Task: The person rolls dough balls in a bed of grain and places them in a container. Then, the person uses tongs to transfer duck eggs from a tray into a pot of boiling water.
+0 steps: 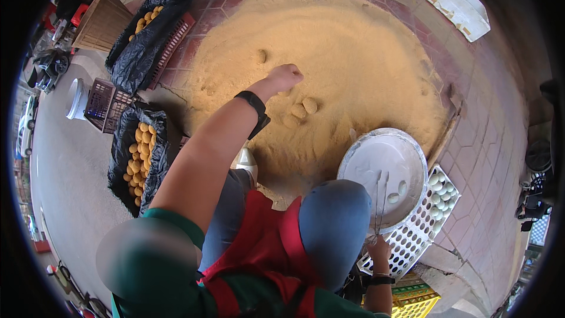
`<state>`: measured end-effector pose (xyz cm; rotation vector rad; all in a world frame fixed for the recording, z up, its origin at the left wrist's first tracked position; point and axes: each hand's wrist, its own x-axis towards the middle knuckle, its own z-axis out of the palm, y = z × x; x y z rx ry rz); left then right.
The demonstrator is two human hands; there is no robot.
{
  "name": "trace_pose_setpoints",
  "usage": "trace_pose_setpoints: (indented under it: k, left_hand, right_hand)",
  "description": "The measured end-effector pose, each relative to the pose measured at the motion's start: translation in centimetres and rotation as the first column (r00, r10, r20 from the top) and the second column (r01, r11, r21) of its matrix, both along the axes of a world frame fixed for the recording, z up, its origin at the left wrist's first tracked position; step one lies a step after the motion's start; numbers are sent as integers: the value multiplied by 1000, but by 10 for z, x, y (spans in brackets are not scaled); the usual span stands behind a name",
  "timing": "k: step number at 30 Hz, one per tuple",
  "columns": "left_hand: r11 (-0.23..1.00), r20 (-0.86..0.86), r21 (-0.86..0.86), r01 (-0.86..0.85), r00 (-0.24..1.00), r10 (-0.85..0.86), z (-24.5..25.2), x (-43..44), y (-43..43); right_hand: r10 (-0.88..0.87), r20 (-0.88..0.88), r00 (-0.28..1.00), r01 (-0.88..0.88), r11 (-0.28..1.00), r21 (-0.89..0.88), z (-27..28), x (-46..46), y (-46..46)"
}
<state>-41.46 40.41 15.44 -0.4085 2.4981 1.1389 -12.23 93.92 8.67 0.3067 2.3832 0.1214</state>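
Note:
My left hand (286, 77) is stretched over a wide heap of yellow-brown powder, like sawdust or husk (353, 53). Its fingers are curled, and whether anything is inside them is hidden. Just below it, powder-coated eggs (310, 105) lie on the heap, and a single coated egg (261, 56) sits farther off. By my right knee, my right hand (379, 249) grips the handle end of thin metal tongs (381, 198). The tongs reach into a round basin of pale grey slurry (359, 168), where two wet eggs (393, 198) lie to the right of the tips.
White perforated tray (408, 240) with pale eggs (439, 192) beside the basin; yellow crate (417, 304) below it. On the left, coated eggs (142, 154) fill a crate lined with a black plastic bag (119, 172); another bag-lined crate (172, 44) stands beyond. White foam box (454, 2) at upper right.

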Motion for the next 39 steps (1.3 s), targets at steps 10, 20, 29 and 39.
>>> trace_pose_setpoints:
  k: [10, 20, 29, 39]
  left_hand:
    - [846, -147, -457, 275, 915, -377, -109, -77, 104]
    - [511, -82, -609, 607, 593, -801, -162, -97, 109]
    - [523, 85, -584, 621, 687, -722, -161, -70, 64]
    - [728, 85, -516, 451, 873, -480, -175, -55, 13]
  right_hand:
    - [-362, -279, 889, 324, 930, -173, -54, 62, 19]
    - [-445, -221, 868, 405, 892, -202, -69, 53, 24]
    - [-359, -329, 874, 300, 929, -216, -69, 45, 14]
    - [-376, -353, 857, 283, 915, -289, -77, 51, 20]
